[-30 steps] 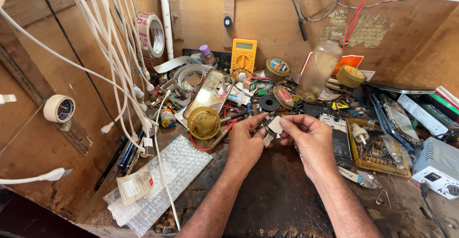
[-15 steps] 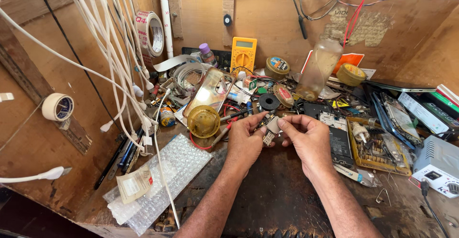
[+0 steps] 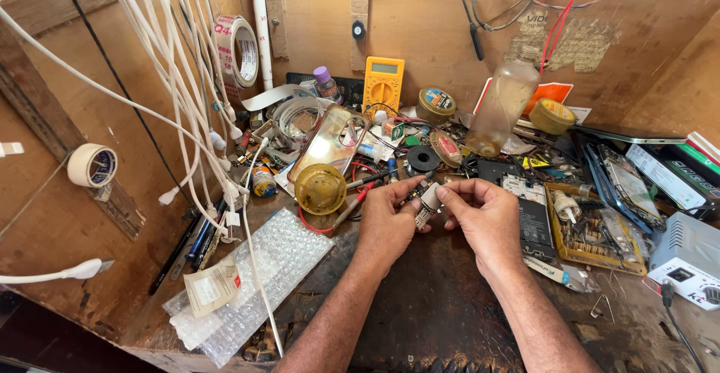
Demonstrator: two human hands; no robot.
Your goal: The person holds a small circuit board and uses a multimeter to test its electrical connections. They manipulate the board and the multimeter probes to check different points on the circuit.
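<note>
Both hands, the left hand (image 3: 390, 219) and the right hand (image 3: 484, 215), close their fingertips on a small grey component (image 3: 429, 202) held just above the cluttered tabletop (image 3: 435, 305); what it is stays unclear. Steady, close pinches likely suit work this fine.

Just one cam, worn on the person's head, looking steeply down and fwd over a cluttered wooden workbench (image 3: 450, 320). It sits close: both forearms run up from the bottom edge to mid-frame, the back wall (image 3: 420, 20) fills the top, the bench's left side panel (image 3: 67, 223) slants in. No 2nd view, so nothing overlaps.
</note>
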